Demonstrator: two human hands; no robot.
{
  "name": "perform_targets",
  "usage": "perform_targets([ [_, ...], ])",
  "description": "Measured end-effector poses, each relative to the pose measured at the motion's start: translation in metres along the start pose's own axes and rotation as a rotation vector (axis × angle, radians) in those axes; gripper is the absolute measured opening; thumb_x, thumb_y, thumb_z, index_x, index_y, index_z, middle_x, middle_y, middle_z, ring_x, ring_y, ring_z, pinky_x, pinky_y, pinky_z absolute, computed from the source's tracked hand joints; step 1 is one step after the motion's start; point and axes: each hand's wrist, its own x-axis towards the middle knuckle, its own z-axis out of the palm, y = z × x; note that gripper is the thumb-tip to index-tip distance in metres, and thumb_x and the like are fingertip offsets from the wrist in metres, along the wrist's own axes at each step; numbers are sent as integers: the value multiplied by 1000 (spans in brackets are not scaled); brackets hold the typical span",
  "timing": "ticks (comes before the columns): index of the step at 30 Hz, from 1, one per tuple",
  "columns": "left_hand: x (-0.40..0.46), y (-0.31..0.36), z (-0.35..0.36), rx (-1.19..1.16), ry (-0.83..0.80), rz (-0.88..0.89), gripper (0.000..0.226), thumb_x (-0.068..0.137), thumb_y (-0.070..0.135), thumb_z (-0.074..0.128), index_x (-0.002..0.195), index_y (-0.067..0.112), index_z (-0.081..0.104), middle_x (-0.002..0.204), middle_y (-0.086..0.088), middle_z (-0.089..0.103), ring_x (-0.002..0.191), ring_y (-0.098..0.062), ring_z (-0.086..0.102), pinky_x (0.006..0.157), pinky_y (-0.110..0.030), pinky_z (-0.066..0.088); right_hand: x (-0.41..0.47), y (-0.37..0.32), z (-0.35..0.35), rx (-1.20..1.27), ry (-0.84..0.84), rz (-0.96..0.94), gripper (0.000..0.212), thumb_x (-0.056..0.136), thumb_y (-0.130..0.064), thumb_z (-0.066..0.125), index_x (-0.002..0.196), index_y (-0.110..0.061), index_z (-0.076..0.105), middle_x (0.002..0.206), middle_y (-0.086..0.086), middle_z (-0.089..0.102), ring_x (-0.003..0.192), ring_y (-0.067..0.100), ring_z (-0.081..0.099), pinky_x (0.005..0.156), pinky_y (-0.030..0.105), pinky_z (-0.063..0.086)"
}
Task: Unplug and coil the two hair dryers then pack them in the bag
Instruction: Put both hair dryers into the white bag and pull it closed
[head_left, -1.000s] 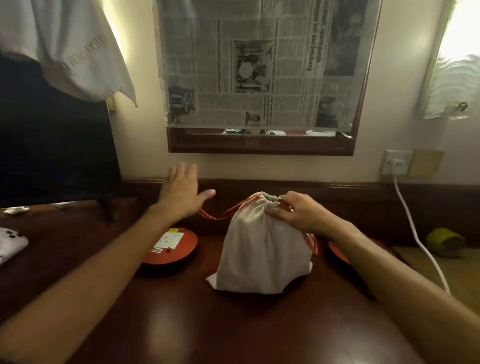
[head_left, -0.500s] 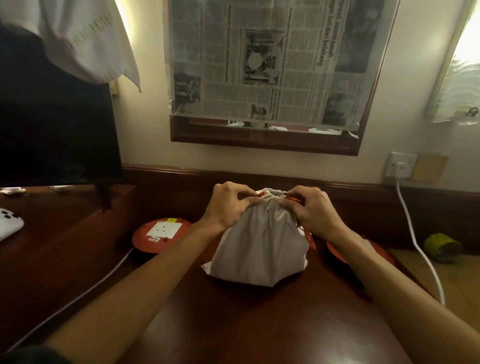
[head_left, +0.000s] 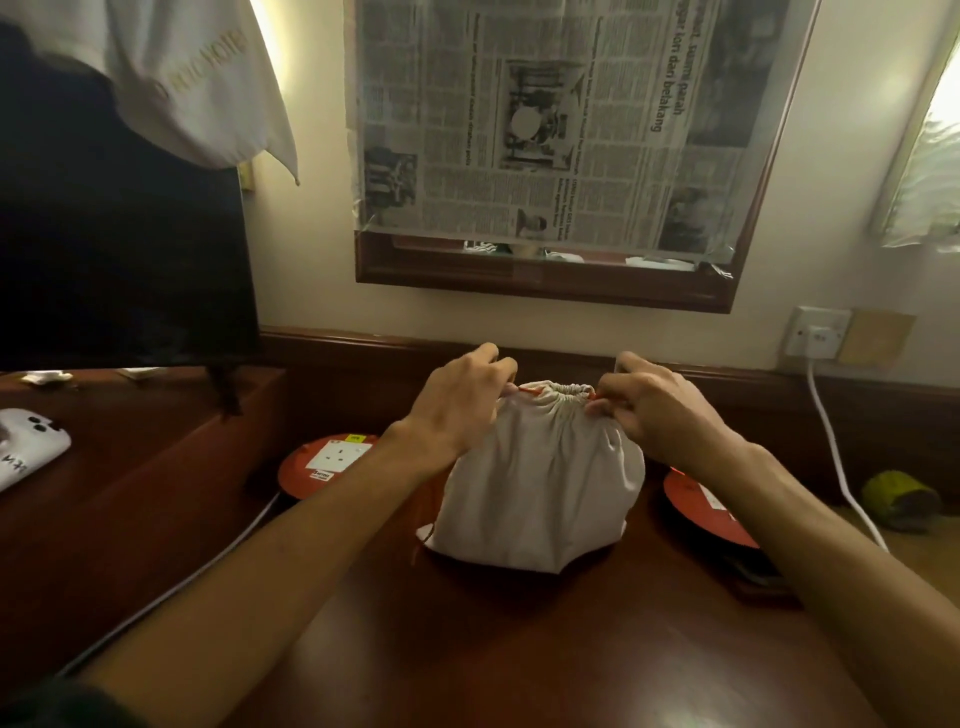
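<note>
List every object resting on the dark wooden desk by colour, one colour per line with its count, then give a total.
Red-orange: 2, the round reel with a socket and the round reel behind the right arm.
White or off-white: 2, the drawstring bag and the phone-like object on the raised side.
Total: 4.

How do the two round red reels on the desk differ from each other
The left red reel lies in full view beside the left hand's forearm; the right red reel is partly hidden behind the right hand's forearm. The left one shows a white socket plate and yellow label; the right one shows only a small pale label. Both are flat, round and red, flanking the bag.
</note>
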Motion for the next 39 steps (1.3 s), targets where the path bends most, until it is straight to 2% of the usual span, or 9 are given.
perform_targets([
  [4, 7, 1, -16, -48, -36, -86, 19, 100, 32, 63, 99, 15, 71, 105, -3, 67, 97, -24, 64, 75, -36, 45, 2, 3, -6, 188, -51, 31, 21, 97, -26, 65, 82, -12, 70, 76, 0, 67, 72, 19, 60, 65, 38, 50],
  [9, 5, -18, -28, -67, -52, -146, 12, 95, 29, 71, 89, 19, 72, 96, 4, 67, 94, -21, 64, 71, -35, 42, -3, 13, -11, 384, -64, 144, 23, 97, -7, 63, 75, -4, 69, 62, -9, 63, 56, -5, 58, 53, 11, 40],
  [13, 1, -23, -28, 6, -67, -106, 14, 99, 28, 65, 96, 19, 75, 100, 1, 67, 95, -22, 64, 74, -36, 45, 5, 18, -12, 410, -65, 157, 29, 98, -19, 65, 70, -13, 68, 58, -2, 59, 49, 2, 50, 51, 16, 41],
  [18, -4, -27, -27, -144, -249, -134, 16, 103, 35, 60, 110, 26, 71, 99, 7, 63, 100, -17, 62, 88, -41, 52, 12, 31, -12, 430, -95, 196, 28, 98, -25, 66, 70, -20, 70, 68, 16, 66, 57, 25, 54, 58, 48, 49],
  [22, -9, -14, -16, -285, -311, -124, 51, 93, 62, 62, 136, 35, 65, 114, 11, 67, 104, -9, 61, 90, -36, 52, 12, 25, -15, 441, -35, 153, 25, 98, -22, 65, 74, -22, 73, 72, 7, 71, 65, 22, 63, 63, 40, 52],
  [27, -11, 6, 9, -298, 28, -49, 22, 93, 40, 75, 104, 22, 82, 88, 5, 63, 77, -13, 60, 63, -27, 43, 14, 13, -23, 421, -11, 119, 21, 98, -19, 66, 80, -14, 76, 70, -1, 68, 63, 8, 58, 59, 17, 45],
  [31, -10, 8, 4, -301, 146, -110, 19, 90, 37, 77, 86, 18, 77, 88, 5, 63, 75, -12, 57, 58, -24, 37, 7, 15, -27, 409, -5, 123, 20, 98, -22, 66, 83, -14, 77, 73, 2, 70, 68, 14, 62, 62, 25, 49],
  [36, -11, 21, -14, -470, -55, -268, 36, 101, 35, 58, 75, 11, 67, 71, -4, 68, 65, -15, 58, 64, -35, 47, -3, 16, -23, 431, -33, 155, 24, 98, -26, 66, 78, -16, 74, 69, 11, 68, 65, 29, 61, 56, 32, 49],
  [39, -11, 21, -23, -623, -191, -479, 52, 97, 32, 57, 47, 16, 52, 45, 3, 51, 41, -8, 43, 54, -31, 40, -10, 15, -24, 443, -67, 189, 26, 97, -28, 66, 75, -19, 73, 63, 0, 66, 54, 9, 56, 52, 19, 44],
])
